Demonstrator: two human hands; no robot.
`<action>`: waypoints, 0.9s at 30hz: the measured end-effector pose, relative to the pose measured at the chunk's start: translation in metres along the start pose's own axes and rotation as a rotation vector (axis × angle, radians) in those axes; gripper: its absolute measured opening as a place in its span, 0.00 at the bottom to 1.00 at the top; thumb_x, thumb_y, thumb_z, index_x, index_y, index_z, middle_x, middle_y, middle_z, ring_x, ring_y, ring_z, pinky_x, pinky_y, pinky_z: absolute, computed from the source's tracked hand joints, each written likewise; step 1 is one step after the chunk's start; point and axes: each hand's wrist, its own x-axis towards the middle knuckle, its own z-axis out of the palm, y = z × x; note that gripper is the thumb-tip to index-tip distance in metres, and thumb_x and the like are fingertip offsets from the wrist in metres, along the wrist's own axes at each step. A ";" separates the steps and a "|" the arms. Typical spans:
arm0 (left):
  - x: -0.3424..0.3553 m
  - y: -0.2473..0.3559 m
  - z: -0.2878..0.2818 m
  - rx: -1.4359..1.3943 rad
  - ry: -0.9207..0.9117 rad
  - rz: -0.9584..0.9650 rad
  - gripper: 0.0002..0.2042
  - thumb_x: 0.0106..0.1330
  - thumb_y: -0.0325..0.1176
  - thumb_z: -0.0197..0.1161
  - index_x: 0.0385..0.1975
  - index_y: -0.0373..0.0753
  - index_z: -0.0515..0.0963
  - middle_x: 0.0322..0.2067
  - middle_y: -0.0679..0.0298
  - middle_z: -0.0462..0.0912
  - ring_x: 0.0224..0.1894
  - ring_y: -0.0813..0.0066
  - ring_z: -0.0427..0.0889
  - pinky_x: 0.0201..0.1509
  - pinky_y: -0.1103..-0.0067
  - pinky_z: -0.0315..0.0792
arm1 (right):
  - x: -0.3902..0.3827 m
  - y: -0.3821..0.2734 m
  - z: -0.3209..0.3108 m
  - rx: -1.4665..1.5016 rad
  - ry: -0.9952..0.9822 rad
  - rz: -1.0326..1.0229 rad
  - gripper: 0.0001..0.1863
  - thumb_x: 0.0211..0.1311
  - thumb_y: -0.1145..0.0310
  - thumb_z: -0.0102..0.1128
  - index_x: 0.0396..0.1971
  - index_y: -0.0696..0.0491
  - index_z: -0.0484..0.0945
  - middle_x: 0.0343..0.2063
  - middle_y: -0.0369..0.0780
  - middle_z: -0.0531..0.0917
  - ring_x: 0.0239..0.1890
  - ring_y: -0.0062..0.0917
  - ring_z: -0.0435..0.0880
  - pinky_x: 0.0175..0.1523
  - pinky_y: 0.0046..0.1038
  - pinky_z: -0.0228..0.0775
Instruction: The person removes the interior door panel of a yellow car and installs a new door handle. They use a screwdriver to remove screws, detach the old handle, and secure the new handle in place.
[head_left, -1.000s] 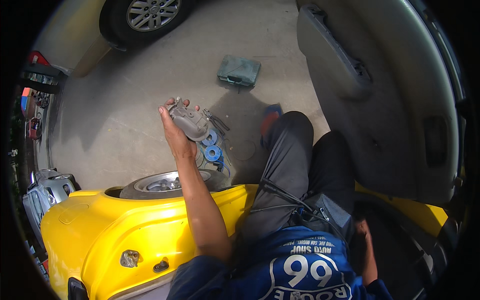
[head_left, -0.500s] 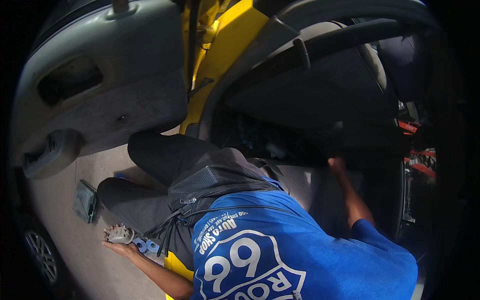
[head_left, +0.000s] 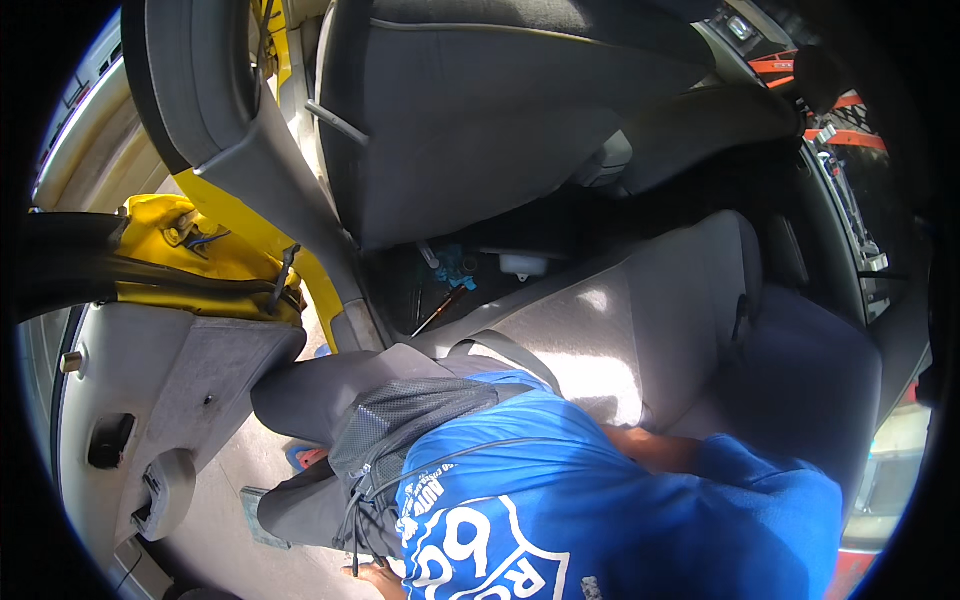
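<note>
My left hand [head_left: 377,577] shows only in part at the bottom edge, beside my dark trousers. Its fingers are mostly hidden, and whatever it may hold is out of sight. Against the grey car seat [head_left: 580,310] lies my right hand [head_left: 626,440], at the lower edge of a sunlit patch. My blue shirt and forearm cover most of it, so its fingers do not show. A black mesh bag [head_left: 395,420] hangs at my waist with its dark cords.
An open grey door panel [head_left: 150,390] stands left, by a yellow door frame [head_left: 310,270]. In the footwell lie a screwdriver-like tool [head_left: 440,308], a crumpled blue-green thing [head_left: 458,265] and a white container [head_left: 523,265]. On the ground are a flat greenish case [head_left: 264,516] and a blue-and-red item [head_left: 305,457].
My view has swung toward the seats and footwell. The left hand, earlier palm up with a grey mechanical part, is now mostly hidden. My right hand has come down nearer my body onto the seat.
</note>
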 end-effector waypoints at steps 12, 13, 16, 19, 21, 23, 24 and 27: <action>0.016 0.014 -0.040 -0.095 -0.014 0.008 0.27 0.81 0.65 0.38 0.50 0.48 0.75 0.54 0.58 0.81 0.57 0.58 0.79 0.66 0.58 0.74 | 0.076 -0.066 -0.076 -0.081 0.199 -0.088 0.20 0.73 0.52 0.61 0.45 0.55 0.85 0.38 0.45 0.89 0.43 0.34 0.89 0.52 0.38 0.79; 0.018 0.016 -0.042 -0.100 -0.030 0.005 0.27 0.81 0.65 0.38 0.49 0.48 0.75 0.53 0.59 0.81 0.57 0.58 0.80 0.66 0.58 0.74 | 0.077 -0.072 -0.079 -0.085 0.200 -0.090 0.19 0.73 0.52 0.61 0.45 0.55 0.84 0.38 0.45 0.89 0.43 0.34 0.89 0.52 0.39 0.79; 0.022 0.016 -0.048 -0.170 -0.059 0.008 0.27 0.81 0.65 0.38 0.47 0.49 0.75 0.52 0.59 0.82 0.55 0.58 0.80 0.65 0.58 0.76 | 0.081 -0.087 -0.090 -0.128 0.182 -0.107 0.19 0.73 0.53 0.61 0.45 0.55 0.84 0.38 0.45 0.89 0.43 0.34 0.89 0.51 0.39 0.79; 0.023 0.017 -0.059 -0.339 -0.026 0.045 0.26 0.81 0.65 0.39 0.45 0.49 0.75 0.51 0.59 0.82 0.54 0.59 0.81 0.63 0.58 0.77 | 0.085 -0.106 -0.106 -0.204 0.144 -0.122 0.18 0.74 0.55 0.60 0.46 0.56 0.83 0.38 0.45 0.89 0.43 0.34 0.89 0.51 0.39 0.79; 0.023 0.018 -0.059 -0.409 -0.132 0.046 0.26 0.81 0.65 0.39 0.44 0.50 0.75 0.50 0.60 0.83 0.53 0.59 0.82 0.62 0.58 0.77 | 0.084 -0.117 -0.120 -0.237 0.125 -0.114 0.17 0.74 0.56 0.60 0.46 0.56 0.82 0.38 0.45 0.89 0.43 0.33 0.88 0.51 0.39 0.79; 0.022 0.022 -0.055 -0.491 -0.153 0.102 0.26 0.80 0.66 0.41 0.45 0.49 0.75 0.44 0.58 0.83 0.45 0.61 0.83 0.51 0.60 0.81 | 0.082 -0.129 -0.135 -0.260 0.114 -0.106 0.17 0.75 0.57 0.60 0.46 0.57 0.82 0.38 0.44 0.89 0.43 0.33 0.88 0.51 0.40 0.79; 0.021 0.026 -0.050 -0.501 -0.150 0.122 0.27 0.79 0.67 0.42 0.44 0.50 0.75 0.43 0.58 0.83 0.42 0.62 0.83 0.49 0.62 0.81 | 0.080 -0.134 -0.142 -0.271 0.110 -0.100 0.17 0.75 0.57 0.60 0.46 0.57 0.82 0.38 0.44 0.88 0.43 0.33 0.88 0.51 0.40 0.79; 0.011 0.038 -0.031 -0.574 -0.115 0.182 0.27 0.78 0.69 0.44 0.46 0.50 0.76 0.41 0.56 0.84 0.39 0.61 0.83 0.45 0.62 0.81 | 0.078 -0.152 -0.162 -0.300 0.094 -0.076 0.16 0.75 0.59 0.59 0.46 0.57 0.81 0.38 0.44 0.88 0.43 0.33 0.88 0.51 0.40 0.79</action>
